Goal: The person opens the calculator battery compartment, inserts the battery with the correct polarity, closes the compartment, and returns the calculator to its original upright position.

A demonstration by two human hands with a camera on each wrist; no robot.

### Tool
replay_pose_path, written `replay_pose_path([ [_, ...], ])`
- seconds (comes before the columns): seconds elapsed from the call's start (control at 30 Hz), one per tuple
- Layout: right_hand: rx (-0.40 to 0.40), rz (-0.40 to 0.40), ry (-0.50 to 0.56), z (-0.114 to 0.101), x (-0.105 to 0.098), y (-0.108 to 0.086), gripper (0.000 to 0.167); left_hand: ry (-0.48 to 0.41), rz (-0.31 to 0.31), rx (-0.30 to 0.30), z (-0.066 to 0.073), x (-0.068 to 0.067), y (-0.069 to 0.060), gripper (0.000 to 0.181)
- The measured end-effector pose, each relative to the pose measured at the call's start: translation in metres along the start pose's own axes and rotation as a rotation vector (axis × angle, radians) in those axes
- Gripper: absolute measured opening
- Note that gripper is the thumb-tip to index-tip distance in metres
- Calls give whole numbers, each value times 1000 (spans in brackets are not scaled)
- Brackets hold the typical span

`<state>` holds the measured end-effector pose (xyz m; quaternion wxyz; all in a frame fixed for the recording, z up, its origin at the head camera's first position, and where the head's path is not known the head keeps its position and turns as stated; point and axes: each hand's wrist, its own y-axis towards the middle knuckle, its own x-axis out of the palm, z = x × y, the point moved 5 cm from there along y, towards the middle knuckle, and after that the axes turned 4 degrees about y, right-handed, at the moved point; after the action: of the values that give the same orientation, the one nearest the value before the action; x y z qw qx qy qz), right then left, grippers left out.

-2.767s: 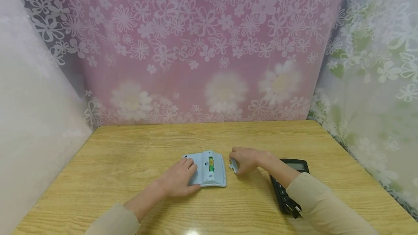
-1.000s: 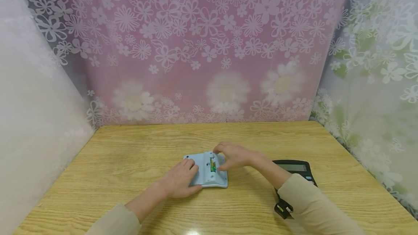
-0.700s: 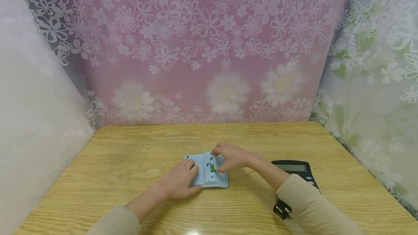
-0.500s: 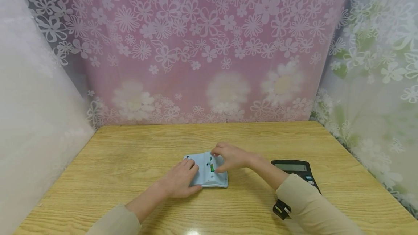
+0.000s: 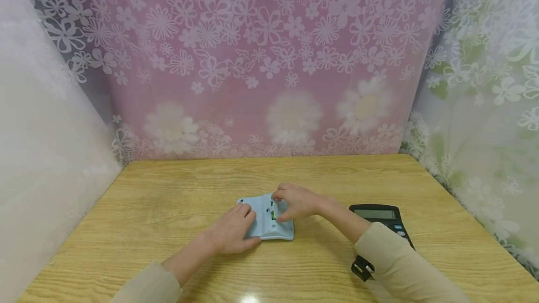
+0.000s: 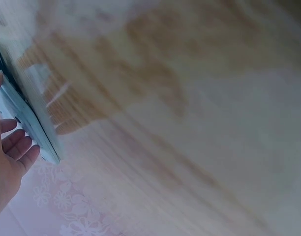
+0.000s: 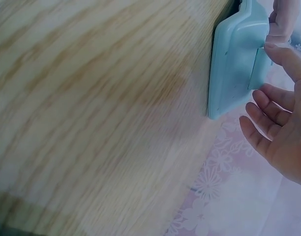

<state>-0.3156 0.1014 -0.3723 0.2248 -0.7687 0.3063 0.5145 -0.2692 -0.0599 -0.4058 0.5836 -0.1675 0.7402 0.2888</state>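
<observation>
A light-blue calculator [image 5: 278,234] lies face down on the table, its raised back part upward. A narrow strip of a green battery [image 5: 273,215] shows in its battery compartment. My left hand [image 5: 231,230] holds the calculator on its left side, fingers over the back and thumb at the near edge. Above the compartment, my right hand [image 5: 299,201] pinches the battery cover between thumb and index finger. In the right wrist view the light-blue battery cover [image 7: 259,69] lies against the calculator's raised part; the other right fingers are loosely bent. Whether the cover sits flush cannot be told.
A black calculator [image 5: 375,212] lies face up to the right, partly under the right forearm. A small black object [image 5: 361,268] with yellow and white bits is at its near end. Flowered curtains [image 5: 290,60] enclose the wooden table [image 5: 168,186].
My right hand has brought the battery cover leftward from beside the calculator onto the compartment. Less of the green battery shows now. My left hand has stayed in place.
</observation>
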Motion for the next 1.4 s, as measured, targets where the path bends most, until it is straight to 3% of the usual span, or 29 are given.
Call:
replay_pose_path([
  [0.63,18,-54,-37,-7,-2,3,56,10,5,0,0,-1,0,42],
  [0.97,19,-77,-81,-8,-3,5,52,8,39,17,1,-2,-1,41],
  [1.17,20,-87,-91,-10,-5,7,47,5,7,-1,0,-2,0,42],
  [1.4,67,-106,-54,-8,-4,9,54,-2,1,-6,0,0,0,41],
])
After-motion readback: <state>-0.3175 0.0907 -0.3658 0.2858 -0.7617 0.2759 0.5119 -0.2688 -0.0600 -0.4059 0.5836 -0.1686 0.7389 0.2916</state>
